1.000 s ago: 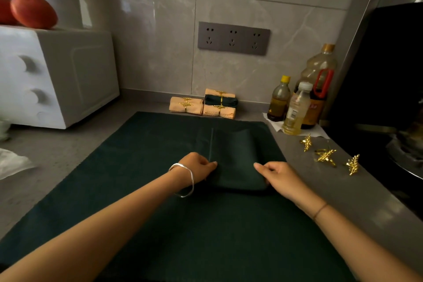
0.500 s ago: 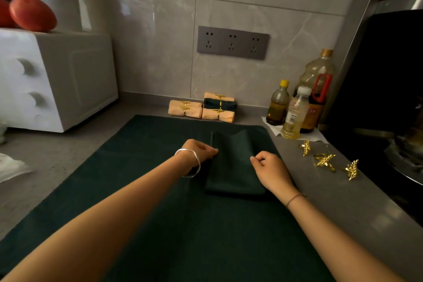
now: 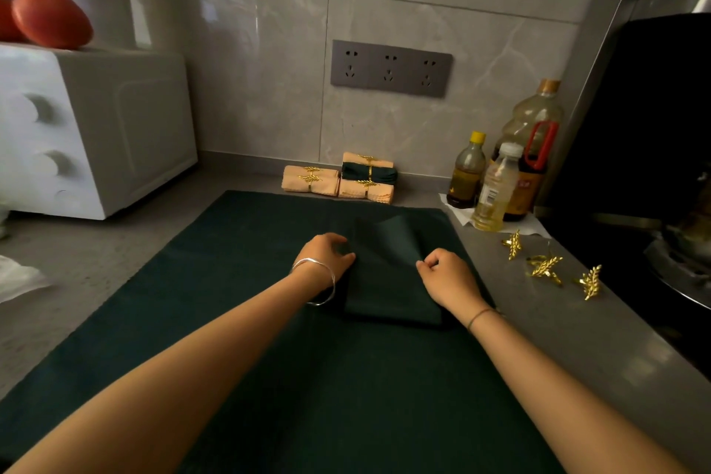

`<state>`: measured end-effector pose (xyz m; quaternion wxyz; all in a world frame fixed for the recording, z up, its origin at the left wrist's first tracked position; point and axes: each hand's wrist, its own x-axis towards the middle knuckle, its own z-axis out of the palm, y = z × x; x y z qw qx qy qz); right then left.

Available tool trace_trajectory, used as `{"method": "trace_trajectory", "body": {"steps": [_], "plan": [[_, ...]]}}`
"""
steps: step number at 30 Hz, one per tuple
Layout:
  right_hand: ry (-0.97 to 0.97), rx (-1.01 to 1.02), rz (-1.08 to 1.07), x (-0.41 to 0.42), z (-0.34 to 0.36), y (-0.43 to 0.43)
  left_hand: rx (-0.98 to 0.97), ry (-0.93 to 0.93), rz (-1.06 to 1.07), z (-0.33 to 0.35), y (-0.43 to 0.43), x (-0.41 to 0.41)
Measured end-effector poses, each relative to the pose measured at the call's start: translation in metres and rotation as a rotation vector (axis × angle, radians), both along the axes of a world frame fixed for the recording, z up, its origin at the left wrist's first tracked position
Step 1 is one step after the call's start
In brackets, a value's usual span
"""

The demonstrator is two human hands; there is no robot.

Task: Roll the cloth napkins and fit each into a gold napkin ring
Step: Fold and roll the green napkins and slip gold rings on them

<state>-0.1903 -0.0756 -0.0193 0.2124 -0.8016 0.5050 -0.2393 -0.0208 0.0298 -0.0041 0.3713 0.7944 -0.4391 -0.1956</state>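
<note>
One dark green napkin (image 3: 388, 281), folded to a narrow oblong, lies on the dark green mat (image 3: 231, 319) spread over the tabletop (image 3: 577, 339), and its far end is raised in a loose peak. Your left hand (image 3: 327, 254) sits at the napkin's left edge, its grip curled onto the cloth. Your right hand (image 3: 448, 277) is at the right edge, its grip pinching the fold between thumb and fingers. Three gold napkin rings (image 3: 544, 267) with leaf sprigs lie loose on the bare tabletop just right of the mat, apart from your hands. Beyond the mat, a small stack of ringed rolls (image 3: 311, 183), peach and green, rests against the tiled wall. Three bottles (image 3: 496, 190) stand to their right, and a white appliance (image 3: 154, 119) with knobs stands at the far left
</note>
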Motion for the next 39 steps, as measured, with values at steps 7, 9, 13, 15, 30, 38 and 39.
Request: {"method": "trace_trajectory", "body": {"steps": [7,9,13,15,30,38,39], "plan": [[0.014,-0.034,-0.006,-0.001,0.000,0.002,0.074,-0.565,-0.349,0.000,0.020,-0.026],[0.059,-0.146,0.002,-0.005,0.002,0.008,0.201,-0.611,-0.448,-0.006,0.022,-0.032],[0.127,-0.336,0.302,-0.016,0.004,0.028,0.329,-0.617,-0.475,-0.020,0.025,-0.034],[0.244,-0.242,0.479,-0.023,0.003,0.039,0.331,-0.621,-0.473,-0.022,0.025,-0.035],[0.717,-0.178,0.593,-0.050,0.028,0.063,0.316,-0.534,-0.506,-0.020,0.025,-0.029],[0.474,-0.133,0.515,-0.060,0.025,0.053,0.249,-0.467,-0.597,-0.004,0.046,-0.025],[0.466,-0.133,0.517,-0.064,0.025,0.055,0.231,-0.505,-0.608,-0.003,0.051,-0.022]]}}
